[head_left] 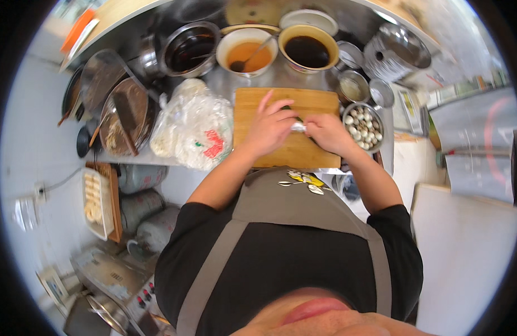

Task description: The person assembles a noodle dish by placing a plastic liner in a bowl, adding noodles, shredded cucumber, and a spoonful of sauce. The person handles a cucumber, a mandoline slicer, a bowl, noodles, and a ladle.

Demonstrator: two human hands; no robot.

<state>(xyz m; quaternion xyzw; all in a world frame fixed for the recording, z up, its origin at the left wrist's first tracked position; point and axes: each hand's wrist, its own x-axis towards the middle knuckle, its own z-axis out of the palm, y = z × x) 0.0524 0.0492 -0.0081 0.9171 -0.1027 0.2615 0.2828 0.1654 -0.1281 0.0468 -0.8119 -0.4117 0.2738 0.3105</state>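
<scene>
Both hands are over a wooden cutting board (pixel 320 154) on the metal counter. My left hand (pixel 271 127) is open, its fingers stretched and apart, reaching over a small dark green piece (pixel 292 112) that is partly hidden. Closed beside it, my right hand (pixel 329 134) grips something I cannot make out. A bright, silvery-white part (pixel 298 127) shows between the two hands. Right of the board stands a metal bowl of small whitish eggs or mushrooms (pixel 363 127). A clear plastic bag with white contents (pixel 192 126) lies against the board's left side.
Behind the board stand a bowl of orange liquid with a ladle (pixel 248 55), a yellow bowl of dark liquid (pixel 307 51) and a steel pot (pixel 190 49). Small metal bowls (pixel 352 87) crowd the back right. A large brown-filled basin (pixel 125 120) stands at left, gas cylinders (pixel 143 178) below.
</scene>
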